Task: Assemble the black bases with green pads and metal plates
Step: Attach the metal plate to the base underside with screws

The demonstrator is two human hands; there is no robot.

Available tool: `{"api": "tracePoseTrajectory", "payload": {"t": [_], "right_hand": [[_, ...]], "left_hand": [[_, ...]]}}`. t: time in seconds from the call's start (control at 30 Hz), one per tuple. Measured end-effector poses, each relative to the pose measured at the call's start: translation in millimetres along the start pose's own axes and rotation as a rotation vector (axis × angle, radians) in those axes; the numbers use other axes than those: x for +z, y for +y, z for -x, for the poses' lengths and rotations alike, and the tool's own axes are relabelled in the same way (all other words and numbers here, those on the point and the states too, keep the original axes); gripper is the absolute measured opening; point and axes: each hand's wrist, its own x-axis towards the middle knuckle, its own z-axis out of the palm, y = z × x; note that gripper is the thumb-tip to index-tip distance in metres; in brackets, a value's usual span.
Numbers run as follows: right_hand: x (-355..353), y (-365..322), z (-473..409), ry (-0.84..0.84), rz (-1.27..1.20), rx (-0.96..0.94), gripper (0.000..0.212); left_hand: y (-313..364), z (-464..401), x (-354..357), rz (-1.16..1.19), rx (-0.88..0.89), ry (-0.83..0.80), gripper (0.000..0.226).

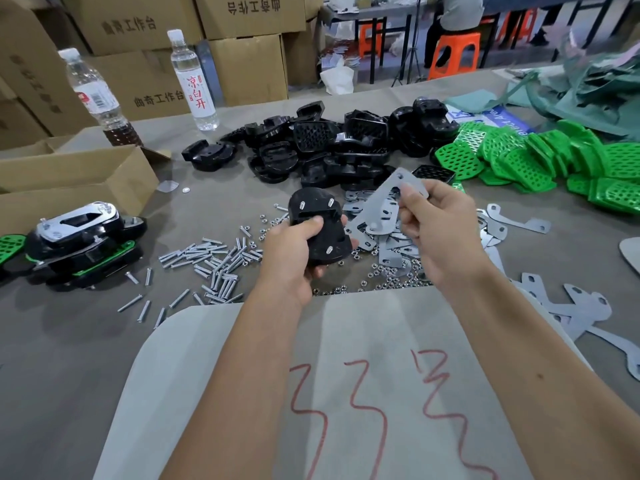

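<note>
The person's left hand (pixel 294 252) grips one black base (pixel 317 230), fingers curled round its near edge and thumb on top, holding it above the grey table (pixel 69 341). The base is a rounded, glossy black shell turned underside up, and three silver bolt ends stick out of it. Just right of the base, the right hand (pixel 434 225) pinches one metal plate (pixel 379 209) between thumb and fingertips; the plate is flat, dull grey and roughly triangular, with small holes at its corners, and its lower corner nearly meets the base.

Behind the held base lies a heap of black bases (pixel 332 147), too tangled to count. To the right of that heap sits a pile of green pads (pixel 540 157), bright green and perforated, again too many to count. Beneath and right of the held base, loose metal plates (pixel 519 223) are strewn over the table. Left of it lies a scatter of silver bolts (pixel 214 261), and small nuts (pixel 384 275) lie just below it. Far left of the base rest finished assemblies (pixel 83 244); their number cannot be told. Two bottles (pixel 194 77) stand behind, beside an open cardboard box (pixel 76 178).
</note>
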Motion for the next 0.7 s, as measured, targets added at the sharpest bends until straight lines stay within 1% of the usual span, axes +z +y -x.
{"api": "tracePoseTrajectory", "payload": {"t": [0.1,0.2,0.3,0.43,0.5,0.57,0.63,0.7], "right_hand": [[0,-1,1,-0.095,-0.155,0.074,0.024],[4,-2,5,-0.133,-0.116,0.053,0.025],[7,-3,7,-0.119,-0.039,0.033,0.025],[4,0,8,-0.114,0.228,-0.039,0.029],[3,3,8,-0.129,0.381,-0.119,0.033],[1,4,9,-0.158,0.589,-0.22,0.035],[0,4,10,-0.199,0.781,-0.298,0.033],[2,2,11,-0.22,0.946,-0.371,0.026]], "left_hand": [[-2,0,1,-0.04,0.006,-0.012,0.029],[-2,1,2,-0.042,0.012,-0.005,0.025],[-1,1,2,-0.036,0.021,0.009,0.023],[-2,1,2,-0.046,0.018,0.038,0.024],[-2,3,3,-0.033,0.02,0.047,0.023],[-2,3,3,-0.037,0.022,0.051,0.022],[-2,2,3,-0.047,0.023,0.055,0.021],[-3,0,2,-0.089,0.025,0.072,0.02]]}}
